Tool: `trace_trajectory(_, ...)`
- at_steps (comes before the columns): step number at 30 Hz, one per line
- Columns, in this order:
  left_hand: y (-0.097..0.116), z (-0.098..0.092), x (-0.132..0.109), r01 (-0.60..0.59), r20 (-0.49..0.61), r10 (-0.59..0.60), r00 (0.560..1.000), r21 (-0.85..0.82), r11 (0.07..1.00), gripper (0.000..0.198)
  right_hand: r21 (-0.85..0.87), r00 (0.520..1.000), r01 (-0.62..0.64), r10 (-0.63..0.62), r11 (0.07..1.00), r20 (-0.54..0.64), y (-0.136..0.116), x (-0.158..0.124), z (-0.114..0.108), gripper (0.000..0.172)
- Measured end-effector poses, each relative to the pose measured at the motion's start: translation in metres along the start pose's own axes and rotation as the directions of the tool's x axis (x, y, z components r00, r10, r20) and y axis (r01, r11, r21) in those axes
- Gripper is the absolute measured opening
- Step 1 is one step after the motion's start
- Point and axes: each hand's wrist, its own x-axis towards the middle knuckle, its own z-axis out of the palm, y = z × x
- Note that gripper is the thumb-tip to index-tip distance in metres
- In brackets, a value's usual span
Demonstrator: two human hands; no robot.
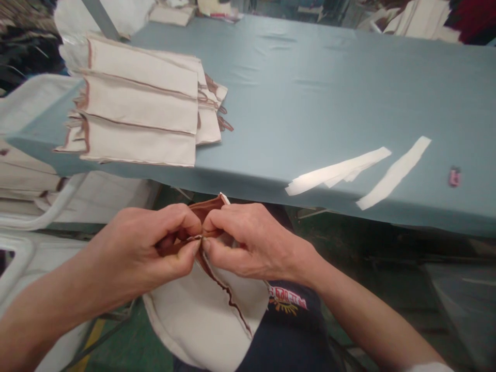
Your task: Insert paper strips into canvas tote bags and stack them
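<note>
A cream fabric piece with brown trim (pixel 186 320) hangs from both hands in front of my body, below the table's front edge. My left hand (pixel 155 248) pinches its brown-edged rim between thumb and fingers. Right beside it, my right hand (pixel 251 240) pinches the same rim, and the fingertips of the two hands nearly meet. A brown, wavy seam runs down the cloth from the pinched spot. Part of the brown band shows behind the fingers. Whatever lies right between the fingertips is hidden.
The table (pixel 263 119) has a blue-green cover. Stacked cream fabric pieces (pixel 139 103) with brown edges lie at its left. White strips (pixel 337 170) and a small pink item (pixel 454 176) lie toward the right. A white chair (pixel 39 222) stands at the left.
</note>
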Motion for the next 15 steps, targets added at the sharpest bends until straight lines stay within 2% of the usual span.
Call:
trace_trajectory(3,-0.001,-0.002,0.000,-0.096,-0.018,0.099,0.995,0.110,0.989,0.014,-0.119,1.000,-0.007,0.009,0.993,0.015,-0.002,0.001,0.001,0.016)
trace_trajectory(5,-0.001,-0.004,0.000,-0.148,0.008,0.149,0.989,0.168,0.975,0.015,-0.175,0.999,-0.012,0.017,0.984,0.031,-0.004,0.001,0.001,0.018)
trace_trajectory(8,0.001,-0.005,-0.001,-0.216,0.037,0.214,0.976,0.256,0.942,0.019,-0.146,0.999,-0.022,0.026,0.989,0.032,-0.006,0.003,0.000,0.017)
trace_trajectory(10,0.001,-0.004,-0.002,-0.258,0.014,0.266,0.964,0.293,0.921,0.019,-0.065,0.999,-0.043,0.043,0.997,0.006,-0.006,0.003,0.001,0.014)
trace_trajectory(12,-0.001,0.000,-0.004,-0.243,-0.033,0.264,0.964,0.288,0.926,0.015,0.013,0.998,-0.069,0.069,0.998,-0.013,-0.004,0.004,0.002,0.012)
trace_trajectory(15,-0.005,0.009,-0.008,-0.169,-0.105,0.194,0.975,0.207,0.964,0.011,0.056,0.995,-0.098,0.098,0.994,-0.001,0.000,0.005,0.005,0.015)
